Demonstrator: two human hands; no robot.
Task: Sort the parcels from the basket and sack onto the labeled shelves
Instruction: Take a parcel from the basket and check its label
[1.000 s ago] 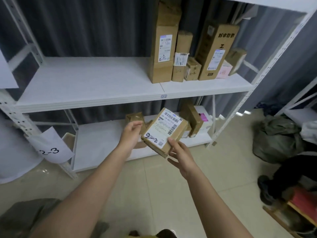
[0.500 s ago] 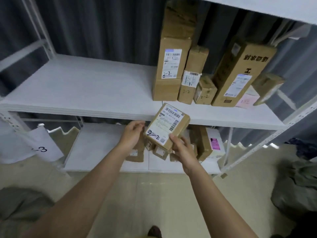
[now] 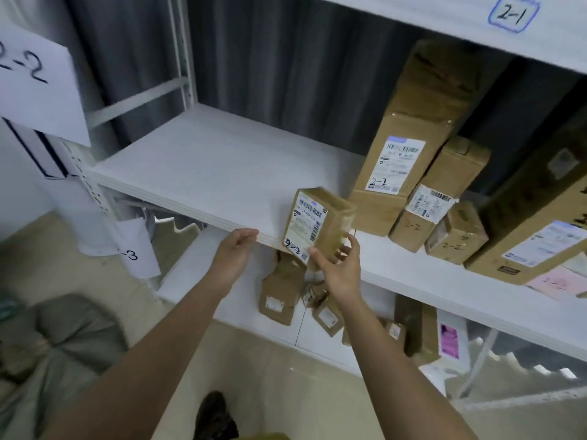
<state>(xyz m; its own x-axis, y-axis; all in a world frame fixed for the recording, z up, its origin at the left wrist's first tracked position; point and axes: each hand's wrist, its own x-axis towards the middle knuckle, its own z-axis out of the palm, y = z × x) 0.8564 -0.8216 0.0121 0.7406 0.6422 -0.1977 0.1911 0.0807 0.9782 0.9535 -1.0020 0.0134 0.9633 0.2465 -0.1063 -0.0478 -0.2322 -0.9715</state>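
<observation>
The parcel (image 3: 319, 222) is a small brown cardboard box, smooth with tape, with a white printed label and barcode on its front face and a dark handwritten mark at the label's lower corner that is too smeared to read. It stands upright at the front edge of the middle shelf (image 3: 203, 173), a flat white board on white perforated metal posts, just left of the row of cardboard boxes (image 3: 413, 173) already standing there. Those are taller, narrow cartons, several with "2-2" written on them; the farthest right ones are cut off by the frame edge.

The right hand (image 3: 338, 265) grasps the parcel from below and behind, thumb on the lower front corner and fingers curled round the far side; whether the parcel's base fully rests on the shelf is hidden by the hand. The left hand (image 3: 236, 249) is released, holding nothing, its loosely bent fingers against the shelf's front edge just left of the parcel.

Below the middle shelf, more small brown parcels (image 3: 279, 296) lie tilted on the lower shelf, partly hidden. A paper sign (image 3: 38, 87) reading "2-2" hangs left of the shelf, cropped. A grey-green sack (image 3: 63, 341) slumps on the floor lower left.
</observation>
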